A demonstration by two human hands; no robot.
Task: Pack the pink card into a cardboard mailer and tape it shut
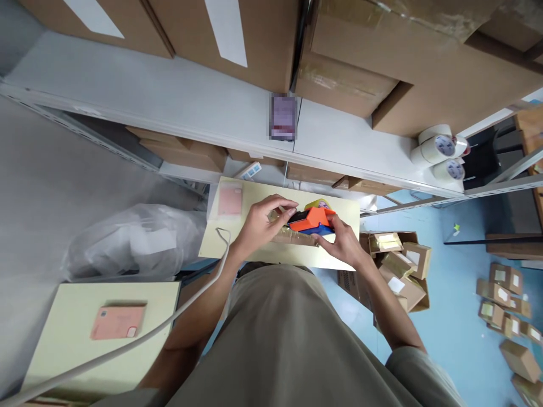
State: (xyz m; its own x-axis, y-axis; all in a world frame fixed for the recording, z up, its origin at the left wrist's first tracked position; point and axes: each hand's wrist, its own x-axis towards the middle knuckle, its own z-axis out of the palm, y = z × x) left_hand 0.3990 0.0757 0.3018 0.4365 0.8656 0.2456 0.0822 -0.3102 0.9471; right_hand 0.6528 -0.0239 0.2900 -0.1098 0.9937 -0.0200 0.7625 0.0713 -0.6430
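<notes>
Lying at the near left, a pink box (119,322) rests on a pale tabletop (72,299), and a white cable (139,338) runs past it, in front of the left forearm. To the right, an open carton (425,299) holds a heap of small boxes (418,259). Between, over a second tabletop (212,249), the right hand (345,246) has its grip clamped on the right end of an orange and blue tape dispenser (316,219), held just above a brown parcel (292,236). The left hand (261,223) is at the dispenser's left end, thumb and forefinger close together; whether its grip holds anything I cannot tell. Farther off, a shelf (203,107) carries white tape rolls (441,152) at the right and large cartons (263,34) behind.
</notes>
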